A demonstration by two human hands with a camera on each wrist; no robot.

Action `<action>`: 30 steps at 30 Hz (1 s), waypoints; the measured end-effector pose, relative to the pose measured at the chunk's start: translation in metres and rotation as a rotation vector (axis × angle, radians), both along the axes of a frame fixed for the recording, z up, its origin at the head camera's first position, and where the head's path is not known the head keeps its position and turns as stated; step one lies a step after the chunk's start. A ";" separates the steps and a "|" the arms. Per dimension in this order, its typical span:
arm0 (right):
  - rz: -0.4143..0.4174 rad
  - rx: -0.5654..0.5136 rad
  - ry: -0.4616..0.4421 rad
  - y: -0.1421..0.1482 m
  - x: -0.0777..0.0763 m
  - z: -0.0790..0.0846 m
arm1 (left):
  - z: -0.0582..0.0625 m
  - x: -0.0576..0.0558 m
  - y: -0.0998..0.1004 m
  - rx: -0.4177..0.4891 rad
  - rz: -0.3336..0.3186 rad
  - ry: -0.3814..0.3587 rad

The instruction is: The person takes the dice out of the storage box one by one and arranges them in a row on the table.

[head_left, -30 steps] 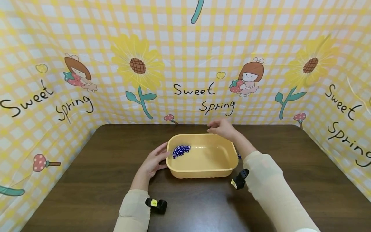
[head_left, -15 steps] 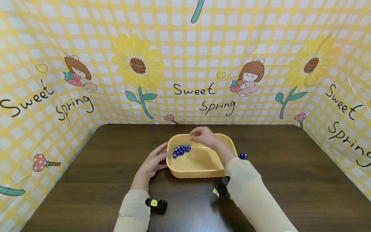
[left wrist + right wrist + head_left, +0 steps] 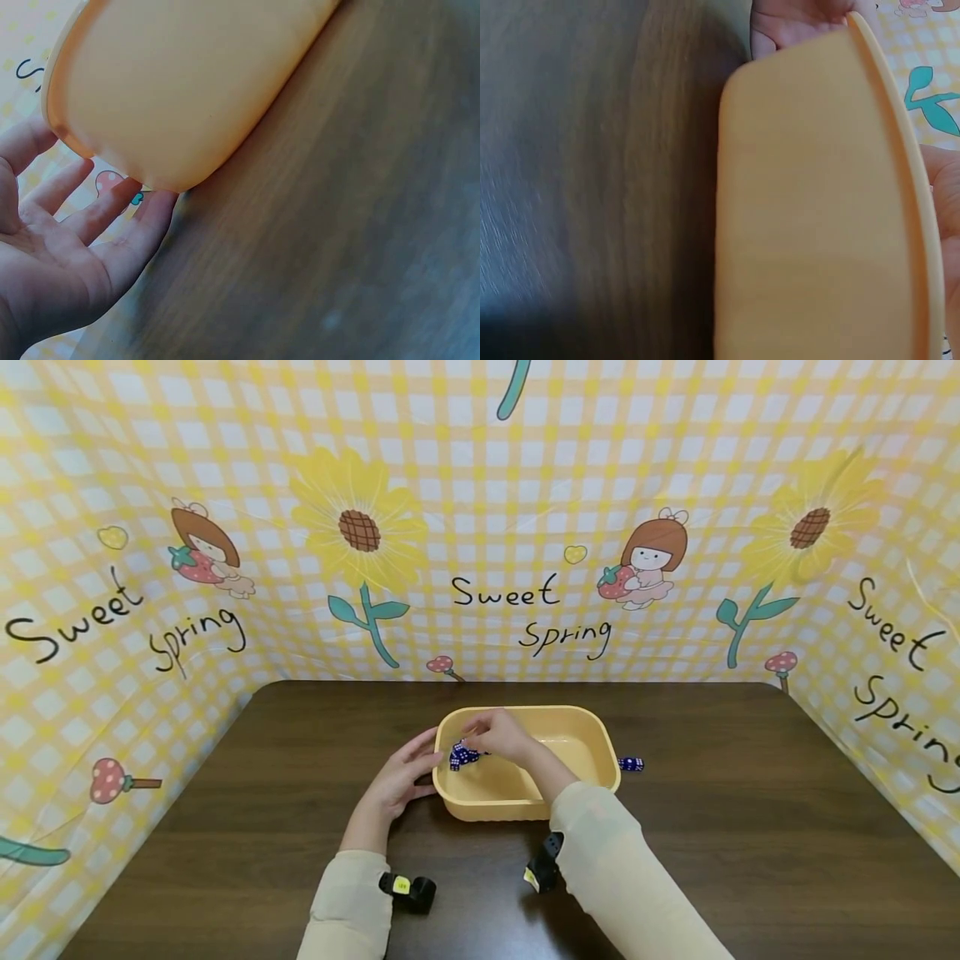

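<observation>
A pale yellow plastic basin stands on the table. My left hand grips its left end, thumb at the rim and other fingers spread against the outer wall, as the left wrist view also shows. Several blue dice with white dots lie together at the left inside. My right hand reaches over the basin, its fingertips right at these dice and partly covering them. I cannot tell whether a die is between its fingers. In the right wrist view the basin's wall hides most of that hand.
Outside the basin's right end, a short row of blue dice sits on the dark wooden table. A checked cloth with flowers and lettering rises behind the table and along both sides.
From beyond the basin's back right rim, my right hand has moved left and down to the dice inside. The dice row at the right has come into view. My left hand stays put.
</observation>
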State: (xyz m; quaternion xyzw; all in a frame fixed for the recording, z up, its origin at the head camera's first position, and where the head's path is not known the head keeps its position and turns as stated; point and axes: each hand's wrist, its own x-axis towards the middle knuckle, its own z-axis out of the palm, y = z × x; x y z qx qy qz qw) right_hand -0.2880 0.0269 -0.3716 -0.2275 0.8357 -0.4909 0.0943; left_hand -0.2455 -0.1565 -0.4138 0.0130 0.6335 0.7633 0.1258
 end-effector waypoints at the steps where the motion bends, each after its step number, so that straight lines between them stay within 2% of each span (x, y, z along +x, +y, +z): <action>1: 0.005 -0.015 -0.005 -0.001 0.000 -0.001 | 0.000 0.000 0.000 -0.001 -0.002 0.002; 6: 0.028 -0.069 -0.029 -0.008 0.001 -0.007 | -0.001 -0.001 0.000 0.004 -0.008 0.005; 10: 0.010 -0.080 -0.047 -0.013 0.003 -0.009 | -0.001 0.000 -0.001 0.003 -0.005 0.002; 15: -0.021 -0.043 -0.077 -0.018 0.004 -0.013 | 0.000 0.000 -0.001 0.000 -0.008 0.003; 22: -0.042 0.033 -0.070 -0.021 0.004 -0.017 | 0.000 0.000 -0.001 0.000 -0.015 0.009; 30: -0.022 -0.005 -0.116 -0.021 0.005 -0.021 | -0.001 0.000 -0.001 0.011 -0.026 0.008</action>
